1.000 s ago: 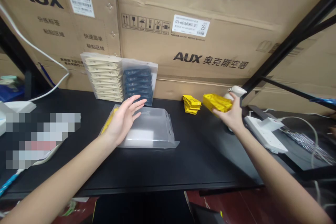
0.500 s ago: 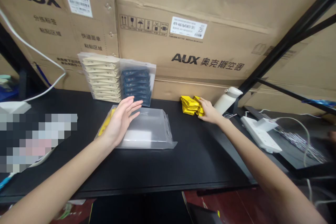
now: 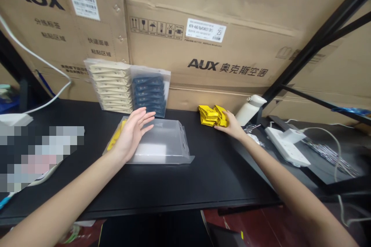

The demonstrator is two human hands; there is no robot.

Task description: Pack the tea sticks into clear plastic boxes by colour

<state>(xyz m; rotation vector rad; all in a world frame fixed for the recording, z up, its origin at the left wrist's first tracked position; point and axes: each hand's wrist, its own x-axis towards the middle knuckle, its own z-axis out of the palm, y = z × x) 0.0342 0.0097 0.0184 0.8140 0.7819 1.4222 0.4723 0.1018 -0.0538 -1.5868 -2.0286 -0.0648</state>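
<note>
My left hand [image 3: 130, 135] is held over the left part of a clear plastic bag [image 3: 165, 142], its fingers stretched out and holding nothing. Inside the bag's left end shows a yellow packet [image 3: 115, 136], partly covered by that hand. Farther right, my right hand [image 3: 233, 125] has its thumb and fingers around a small yellow packet [image 3: 222, 116] at the back of the black table. Beside it, touching or nearly so, lies a stack of similar yellow packets [image 3: 208, 115].
Two clear bags, one of cream packets [image 3: 113, 88] and one of dark blue packets [image 3: 149, 94], lean against large cardboard boxes [image 3: 232, 4]. A white bottle [image 3: 251, 110] leans behind my right hand. A power strip [image 3: 286, 146] lies right; a blurred-out object [image 3: 43, 158] lies left.
My right hand's fingers have shifted on the yellow packet, showing more of it, with the thumb at its near side. My left hand stays over the bag. The view has moved slightly.
</note>
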